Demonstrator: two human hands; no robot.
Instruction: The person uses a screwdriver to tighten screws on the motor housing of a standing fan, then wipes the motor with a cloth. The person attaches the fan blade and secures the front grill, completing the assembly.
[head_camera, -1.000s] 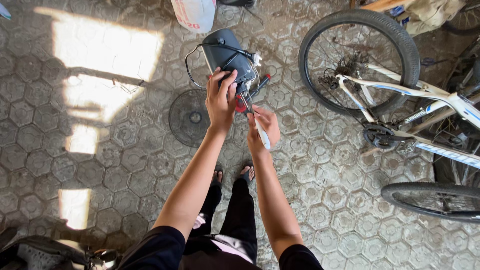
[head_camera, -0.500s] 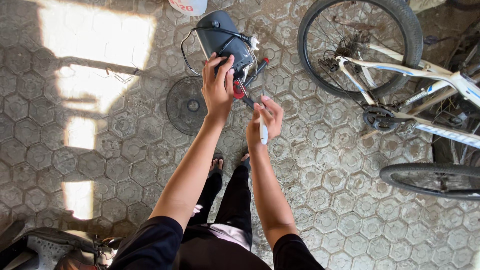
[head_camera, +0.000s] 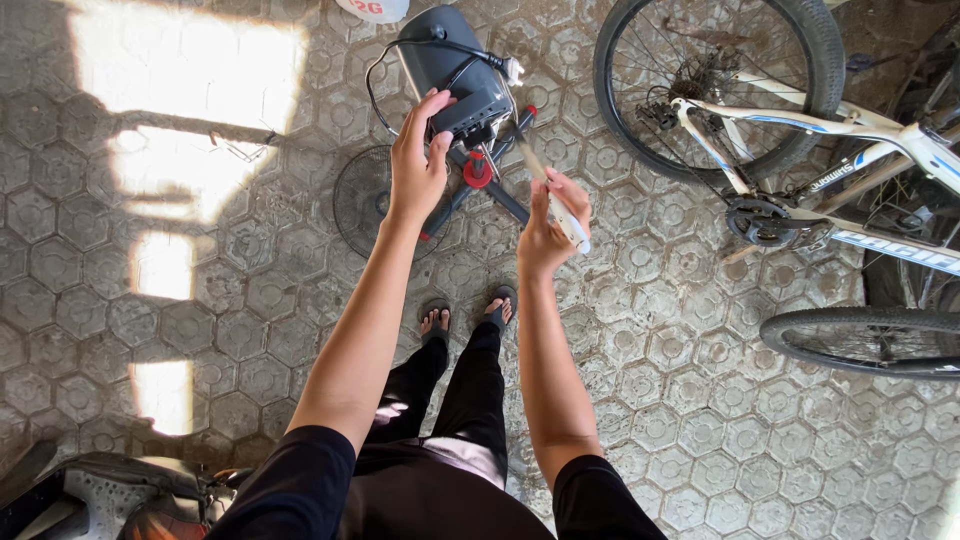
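My left hand (head_camera: 417, 160) grips the lower edge of a dark grey fan motor housing (head_camera: 447, 70) that stands on a stand with a red hub (head_camera: 478, 171) and crossed dark legs. A black cord with a white plug (head_camera: 514, 68) loops over the housing. My right hand (head_camera: 548, 225) is closed around a screwdriver with a white handle (head_camera: 566, 216); its shaft points up-left toward the housing. A round black fan grille (head_camera: 372, 201) lies flat on the paving behind my left forearm.
A white bicycle (head_camera: 860, 150) lies on the right, its rear wheel (head_camera: 715, 95) near the fan and another tyre (head_camera: 865, 342) lower right. A white sack (head_camera: 372, 8) is at the top edge. My sandalled feet (head_camera: 468, 310) stand on hexagonal pavers. Dark objects sit lower left.
My right hand has lifted and turned, swinging the screwdriver so its shaft points toward the housing. My left hand has slid to the housing's lower edge, uncovering the red hub and legs.
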